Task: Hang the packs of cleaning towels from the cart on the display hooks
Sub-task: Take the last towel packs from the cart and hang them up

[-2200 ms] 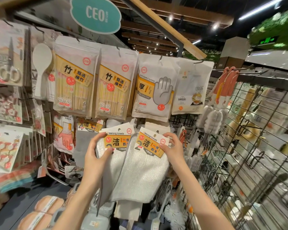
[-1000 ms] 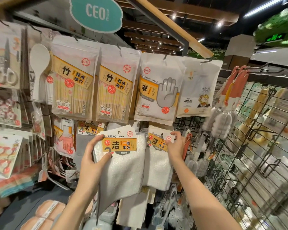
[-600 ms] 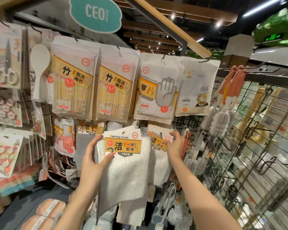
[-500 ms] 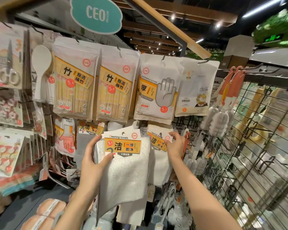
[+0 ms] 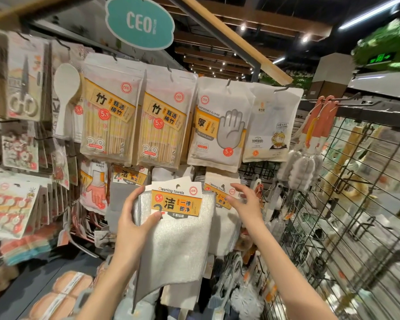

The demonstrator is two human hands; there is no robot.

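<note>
We note a teal oval sign (image 5: pixel 140 22) overhead reading "CEO". Below it hang two packs of bamboo sticks (image 5: pixel 111 109) marked "38" with red "5.9" stickers, a pack (image 5: pixel 219 125) labelled "DISPOSABLE GLOVES" with a grey hand outline, and a white pouch (image 5: pixel 271 122) bearing a cartoon figure. The front pack of towels (image 5: pixel 178 229) carries a header card reading "Cleaning towels", a "CEO" roundel and "5.9"; it sits in the lower row of the display, just in front of and overlapping a second towel pack (image 5: pixel 223 204) with the same card, which hangs behind it to the right. The left hand (image 5: pixel 134 224) grips the front pack at its left edge, thumb pressed across the card's lower corner, fingers wrapped behind. The right hand (image 5: pixel 247 200) holds nothing, fingers spread and loosely bent, close to the second pack's card; whether it touches we cannot tell.
</note>
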